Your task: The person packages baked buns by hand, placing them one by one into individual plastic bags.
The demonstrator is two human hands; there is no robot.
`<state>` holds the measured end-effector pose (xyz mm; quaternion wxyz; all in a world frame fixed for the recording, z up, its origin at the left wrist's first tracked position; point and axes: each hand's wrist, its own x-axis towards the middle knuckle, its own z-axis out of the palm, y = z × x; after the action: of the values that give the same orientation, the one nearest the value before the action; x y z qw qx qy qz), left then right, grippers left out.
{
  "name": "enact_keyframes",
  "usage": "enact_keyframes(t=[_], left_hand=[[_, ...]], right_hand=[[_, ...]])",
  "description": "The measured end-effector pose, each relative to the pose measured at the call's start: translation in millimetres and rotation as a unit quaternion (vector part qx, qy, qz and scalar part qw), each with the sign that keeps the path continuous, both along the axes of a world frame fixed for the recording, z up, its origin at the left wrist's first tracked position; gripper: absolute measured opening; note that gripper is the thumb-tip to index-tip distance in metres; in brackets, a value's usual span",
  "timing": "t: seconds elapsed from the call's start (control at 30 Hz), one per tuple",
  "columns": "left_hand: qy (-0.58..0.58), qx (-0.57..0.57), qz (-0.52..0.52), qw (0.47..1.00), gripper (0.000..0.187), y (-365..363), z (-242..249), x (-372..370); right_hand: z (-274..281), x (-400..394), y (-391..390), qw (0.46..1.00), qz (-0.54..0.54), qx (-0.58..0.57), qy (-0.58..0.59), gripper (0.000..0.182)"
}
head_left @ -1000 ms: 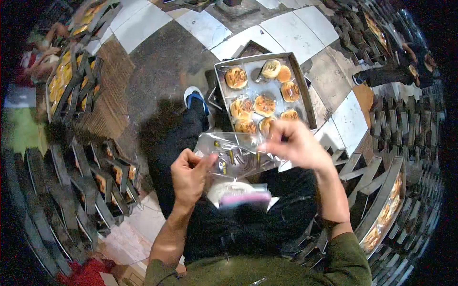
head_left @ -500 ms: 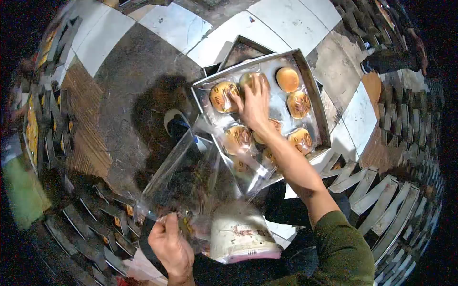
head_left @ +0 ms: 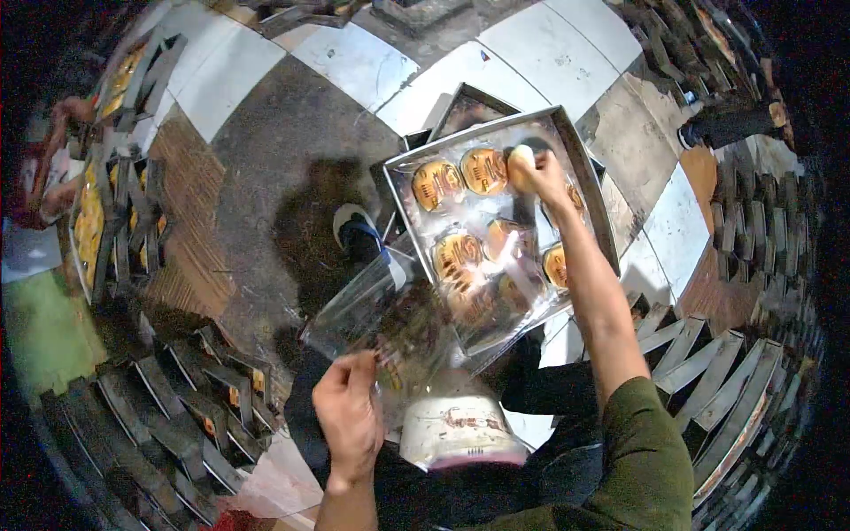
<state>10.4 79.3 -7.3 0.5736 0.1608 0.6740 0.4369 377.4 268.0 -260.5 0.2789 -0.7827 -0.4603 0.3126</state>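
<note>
My right hand [head_left: 547,181] is closed on a plain, pale golden bun [head_left: 521,168] over the upper right part of a square metal tray [head_left: 580,146]. My left hand [head_left: 348,411] pinches the edge of a clear plastic bag [head_left: 354,310], low and left of the tray. The bag's film stretches from these fingers over the tray, and several round browned buns [head_left: 485,171] show through its print and glare. Another bun [head_left: 555,265] sits by the tray's right side, partly hidden behind my right forearm.
Under this tray lies another dark tray [head_left: 462,108]. A white bucket [head_left: 460,429] stands between my legs. Stacked metal trays [head_left: 713,372] crowd the right, with more stacks [head_left: 150,425] at left. A person's leg [head_left: 730,128] is at upper right, and another person [head_left: 62,168] at far left.
My right hand has moved right from the buns at the tray's upper left and taken hold of the upper right bun. My left hand, still pinching the bag, sits higher and further right in view.
</note>
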Motion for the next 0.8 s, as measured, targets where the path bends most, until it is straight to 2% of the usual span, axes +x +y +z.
enact_keyframes(t=[0.03, 0.07, 0.13, 0.17, 0.2, 0.23, 0.27, 0.3, 0.33, 0.37, 0.4, 0.43, 0.47, 0.53, 0.57, 0.6, 0.63, 0.67, 0.7, 0.73, 0.77, 0.8], left_hand=[[-0.031, 0.020, -0.001, 0.999, 0.018, 1.8, 5.1, 3.2], [-0.030, 0.029, 0.001, 0.999, 0.018, 4.9, 9.2, 4.1], [0.063, 0.059, -0.087, 0.992, 0.017, 9.5, 14.7, 8.2], [0.072, 0.074, -0.118, 0.988, 0.015, 9.9, 16.4, 8.1], [0.082, 0.087, -0.149, 0.982, 0.014, 9.1, 16.3, 6.1], [0.094, 0.101, -0.178, 0.974, 0.013, 7.1, 13.7, 5.7], [0.125, 0.088, -0.217, 0.964, 0.016, 3.6, 10.8, 3.2], [0.072, 0.117, -0.222, 0.965, 0.017, -4.3, 15.4, 3.8], [0.019, 0.148, -0.229, 0.962, 0.019, -10.7, 22.6, 5.1], [0.019, 0.159, -0.227, 0.961, 0.019, -15.7, 32.0, 6.3], [0.021, 0.171, -0.268, 0.948, 0.024, -24.6, 43.5, 8.1], [0.024, 0.182, -0.308, 0.934, 0.028, -35.7, 55.3, 8.7], [0.026, 0.190, -0.305, 0.933, 0.028, -44.4, 66.1, 7.5], [0.029, 0.276, -0.240, 0.930, 0.038, -61.5, 89.7, 1.1], [0.090, 0.232, -0.311, 0.917, 0.052, -67.2, 116.8, -7.0], [0.093, 0.235, -0.305, 0.918, 0.052, -78.0, 121.2, -8.1], [0.325, 0.325, -0.169, 0.872, 0.058, -87.5, 124.1, -9.5], [0.531, 0.390, -0.016, 0.752, 0.064, -95.1, 128.4, -10.4], [0.424, 0.352, 0.058, 0.832, 0.074, -115.5, 140.5, -6.8], [0.428, 0.357, 0.065, 0.828, 0.074, -135.2, 148.5, 1.5], [0.092, 0.343, 0.057, 0.933, 0.074, -154.9, 154.1, 11.5], [-0.256, 0.287, 0.042, 0.922, 0.075, -168.4, 157.2, 15.1]], right_hand=[[17.3, -6.8, -8.4, 0.979, -0.061, 0.001, 0.196, 0.050], [41.6, -13.6, -22.4, 0.916, -0.120, 0.002, 0.383, 0.040], [121.1, -39.6, -58.3, 0.782, -0.097, 0.037, 0.614, 0.033], [122.6, -28.0, -79.8, 0.759, -0.057, 0.015, 0.648, 0.037], [173.9, -46.6, -97.1, 0.793, 0.021, 0.011, 0.609, 0.037], [223.5, -64.2, -111.8, 0.788, 0.132, 0.016, 0.601, 0.045], [247.9, -70.6, -130.3, 0.805, 0.119, -0.027, 0.581, 0.044], [276.2, -78.2, -146.4, 0.868, 0.203, -0.041, 0.452, 0.044], [299.9, -87.6, -161.9, 0.908, 0.279, -0.052, 0.309, 0.046], [312.2, -101.5, -181.0, 0.932, 0.186, -0.097, 0.295, 0.048], [322.5, -116.1, -204.6, 0.945, 0.087, -0.147, 0.280, 0.050], [334.8, -127.8, -225.4, 0.858, -0.014, -0.107, 0.502, 0.047], [346.9, -128.0, -245.0, 0.789, 0.013, -0.059, 0.611, 0.051], [375.8, -167.8, -285.9, 0.774, -0.095, 0.049, 0.625, 0.037], [377.0, -175.3, -302.5, 0.817, -0.040, 0.073, 0.571, 0.036], [375.0, -180.5, -316.2, 0.853, 0.014, 0.094, 0.514, 0.040], [371.0, -187.7, -323.5, 0.808, -0.039, 0.151, 0.568, 0.043], [375.5, -193.9, -331.2, 0.816, -0.058, 0.221, 0.531, 0.038], [381.8, -199.5, -341.9, 0.862, -0.040, 0.264, 0.431, 0.037], [389.7, -204.8, -353.5, 0.894, -0.023, 0.306, 0.326, 0.037], [400.8, -208.9, -366.0, 0.901, 0.090, 0.325, 0.272, 0.041], [403.6, -218.2, -366.4, 0.877, 0.208, 0.421, 0.106, 0.035]])
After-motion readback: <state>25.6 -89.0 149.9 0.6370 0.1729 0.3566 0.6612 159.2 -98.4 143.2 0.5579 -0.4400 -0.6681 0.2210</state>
